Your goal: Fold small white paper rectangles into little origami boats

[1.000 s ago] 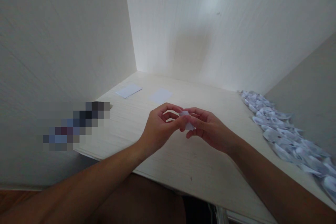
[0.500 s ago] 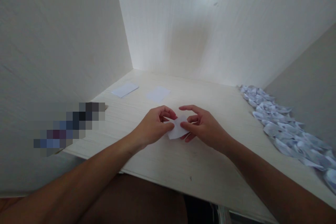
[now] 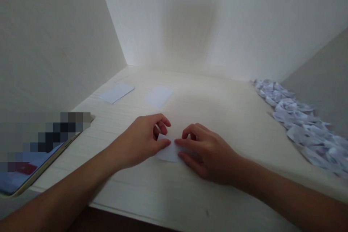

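Observation:
A small white piece of paper (image 3: pixel 168 153) lies low over the table between both hands. At its left end, my left hand (image 3: pixel 144 136) pinches it, the thumb on top and the curled fingers partly hidden behind. My right hand (image 3: pixel 210 152) has its thumb and index fingertip on the right part of the paper, covering much of that side. Its other fingers are bent inward. Beyond the hands, a flat white sheet (image 3: pixel 159 96) rests on the table, and a thin stack of white paper (image 3: pixel 117 92) is farther left.
Many folded white paper pieces (image 3: pixel 301 123) are heaped in a long row along the table's right side. A phone or tablet (image 3: pixel 45 163), partly pixelated, leans at the left edge. Pale walls enclose the white table (image 3: pixel 217 108) at the back and sides.
The paper and both hands have come lower, nearer the tabletop. My right hand has turned, its thumb and index finger now laid on the paper. The camera view has shifted too.

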The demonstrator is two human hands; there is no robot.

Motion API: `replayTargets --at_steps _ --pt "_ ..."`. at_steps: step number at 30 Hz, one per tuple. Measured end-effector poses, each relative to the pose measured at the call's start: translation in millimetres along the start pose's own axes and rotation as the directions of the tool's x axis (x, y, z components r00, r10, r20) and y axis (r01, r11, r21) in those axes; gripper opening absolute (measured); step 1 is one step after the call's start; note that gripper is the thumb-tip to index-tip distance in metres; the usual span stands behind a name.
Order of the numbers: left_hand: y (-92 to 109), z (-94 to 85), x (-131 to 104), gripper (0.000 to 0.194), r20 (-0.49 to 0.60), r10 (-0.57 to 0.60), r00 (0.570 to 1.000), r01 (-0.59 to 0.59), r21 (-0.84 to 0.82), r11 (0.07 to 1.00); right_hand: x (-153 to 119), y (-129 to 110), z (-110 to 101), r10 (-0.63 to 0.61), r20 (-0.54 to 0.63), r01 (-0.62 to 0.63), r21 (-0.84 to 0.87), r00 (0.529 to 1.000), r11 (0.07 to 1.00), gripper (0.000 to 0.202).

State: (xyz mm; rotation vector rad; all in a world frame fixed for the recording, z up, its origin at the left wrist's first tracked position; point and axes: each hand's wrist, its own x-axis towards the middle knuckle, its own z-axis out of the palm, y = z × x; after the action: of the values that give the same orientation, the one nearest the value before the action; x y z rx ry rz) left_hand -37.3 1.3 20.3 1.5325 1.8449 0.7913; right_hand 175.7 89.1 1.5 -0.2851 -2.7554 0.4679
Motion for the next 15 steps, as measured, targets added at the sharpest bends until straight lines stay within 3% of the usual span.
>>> replayTargets --at_steps 4,9,13,15 --pt "-1 6.0 -13 0.028 -0.074 -0.069 0.995 0.065 -0.044 0.997 0 1 -1 -0.053 0.027 0.054 -0.047 0.998 0.997 0.022" --pt "-11 19.4 -33 0.019 -0.235 -0.03 0.972 0.024 -0.028 0.999 -2 -4 6 -0.131 -0.018 0.129 -0.077 0.991 0.989 0.02" --pt "-20 26.5 -40 0.019 -0.231 0.014 0.973 -0.01 0.015 1.0 -2 -2 16 -0.041 -0.144 0.044 0.014 0.989 0.999 0.022" --pt "-23 28.9 -40 0.018 -0.247 0.034 0.968 -0.029 0.022 0.999 -2 2 19 -0.071 -0.208 0.084 0.054 0.975 0.995 0.025"
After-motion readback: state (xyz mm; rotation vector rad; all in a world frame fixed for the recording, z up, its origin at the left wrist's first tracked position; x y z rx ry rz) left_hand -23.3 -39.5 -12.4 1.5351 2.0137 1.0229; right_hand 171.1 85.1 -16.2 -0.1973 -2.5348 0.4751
